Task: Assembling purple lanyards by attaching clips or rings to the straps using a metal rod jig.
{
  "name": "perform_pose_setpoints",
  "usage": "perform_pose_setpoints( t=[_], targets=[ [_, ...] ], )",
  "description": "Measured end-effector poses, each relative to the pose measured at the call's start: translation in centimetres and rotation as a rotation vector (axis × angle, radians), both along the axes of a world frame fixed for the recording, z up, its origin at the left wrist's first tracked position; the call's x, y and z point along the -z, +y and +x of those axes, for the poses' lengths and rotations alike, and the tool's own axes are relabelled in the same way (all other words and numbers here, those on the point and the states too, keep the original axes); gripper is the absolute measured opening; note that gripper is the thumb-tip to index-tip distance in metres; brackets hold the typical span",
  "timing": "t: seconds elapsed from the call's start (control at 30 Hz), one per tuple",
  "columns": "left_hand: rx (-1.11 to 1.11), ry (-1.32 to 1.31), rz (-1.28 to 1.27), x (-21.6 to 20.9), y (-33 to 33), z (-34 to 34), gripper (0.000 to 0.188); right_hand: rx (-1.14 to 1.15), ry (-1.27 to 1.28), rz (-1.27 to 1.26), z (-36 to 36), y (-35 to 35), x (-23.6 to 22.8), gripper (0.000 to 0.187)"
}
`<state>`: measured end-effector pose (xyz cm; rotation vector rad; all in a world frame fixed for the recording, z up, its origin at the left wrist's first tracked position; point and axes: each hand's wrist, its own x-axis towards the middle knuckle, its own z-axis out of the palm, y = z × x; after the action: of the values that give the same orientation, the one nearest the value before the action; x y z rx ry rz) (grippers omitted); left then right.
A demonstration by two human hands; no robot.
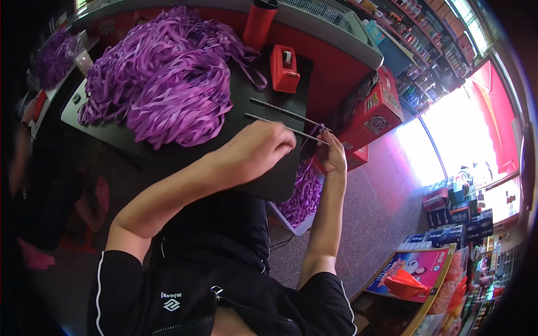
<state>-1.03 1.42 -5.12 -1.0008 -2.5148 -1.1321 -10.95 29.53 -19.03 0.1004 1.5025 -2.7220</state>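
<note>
The left hand (255, 148) is closing its fingers together over the near end of a thin metal rod (291, 130), just above the front edge of the dark tabletop (112, 131). The right hand (335, 154) is pinching a short purple ribbon strip (318, 130) at the rod's far tip, beyond the right edge of the tabletop.

Risk, as a judgement: the strip is sitting at the very tip, so a loosened pinch is likely to let it slide off; the long unsupported rod may also flex or twist.

Below the tabletop's right edge, an open white box (291, 221) is holding loose purple ribbon pieces (305, 196). A second rod (280, 111) is lying on the tabletop. Farther back, a heap of purple ribbon (168, 78) is covering the tabletop, with a red tape dispenser (284, 68) beside it.
</note>
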Motion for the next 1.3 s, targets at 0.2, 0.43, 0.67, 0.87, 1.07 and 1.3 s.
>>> perform_pose_setpoints(
  t=[0.2,0.43,0.67,0.87,1.07,1.3],
  targets=[
    [-0.054,-0.073,0.052,2.5,6.2,-9.9,0.015,-0.046,0.018,-0.137,-0.6,-2.7,1.8,0.016],
    [-0.068,-0.106,-0.005,5.3,8.8,-13.4,0.020,0.062,0.086,-0.121,0.4,-5.1,1.6,0.021],
    [-0.109,-0.009,-0.090,7.4,8.6,-14.3,0.020,0.103,0.080,0.014,1.0,-5.4,1.0,0.026],
    [-0.103,-0.052,-0.194,7.5,8.6,-14.6,0.024,0.216,0.152,0.461,1.8,-3.3,0.2,0.029],
    [-0.091,-0.013,-0.190,7.8,8.5,-14.6,0.024,-0.098,0.219,0.423,0.7,-4.0,-0.8,0.029],
    [-0.096,0.005,-0.184,7.9,8.4,-14.5,0.023,-0.040,0.135,0.561,1.8,-2.8,2.1,0.026]
  ],
)
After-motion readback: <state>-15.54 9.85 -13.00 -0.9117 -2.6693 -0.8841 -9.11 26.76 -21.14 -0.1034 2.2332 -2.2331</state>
